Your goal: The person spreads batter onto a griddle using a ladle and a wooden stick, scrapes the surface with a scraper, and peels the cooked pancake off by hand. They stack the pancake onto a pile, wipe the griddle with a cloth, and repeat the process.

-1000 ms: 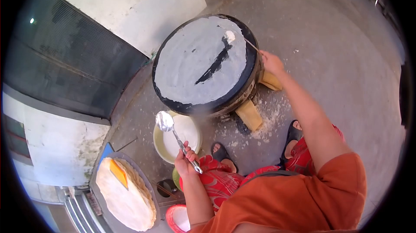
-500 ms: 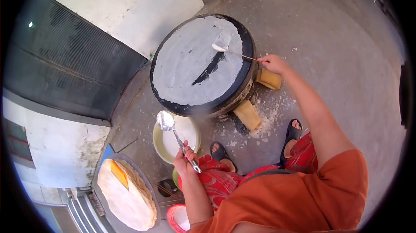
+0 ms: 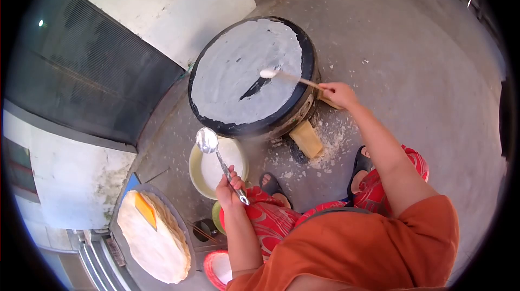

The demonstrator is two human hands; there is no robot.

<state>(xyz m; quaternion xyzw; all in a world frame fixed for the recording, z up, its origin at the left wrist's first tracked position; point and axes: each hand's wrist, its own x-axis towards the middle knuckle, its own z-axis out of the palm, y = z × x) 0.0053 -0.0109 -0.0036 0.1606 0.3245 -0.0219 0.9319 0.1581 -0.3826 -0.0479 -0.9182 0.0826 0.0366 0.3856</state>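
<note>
My left hand [image 3: 231, 187] grips the handle of a metal ladle [image 3: 206, 140], whose white-coated bowl is over the edge of a basin of white batter [image 3: 221, 174]. My right hand [image 3: 339, 95] holds a thin wooden-handled spreader [image 3: 306, 82]. Its white-coated end rests on or just above a large round black griddle [image 3: 310, 62], near a dark uncovered streak. A pale batter layer [image 3: 233, 63] covers most of the griddle's surface.
Stacked thin flatbreads [image 3: 149, 242] lie on a tray at the lower left, with an orange scraper [image 3: 145, 211] on top. Yellowish blocks [image 3: 307, 139] stand by the griddle's base among white crumbs. A red-rimmed container [image 3: 219, 267] and a dark doorway are at the left.
My right hand has moved down slightly, and the spreader's end has shifted down and left to the upper part of the dark streak, which is now partly covered. The ladle has risen slightly.
</note>
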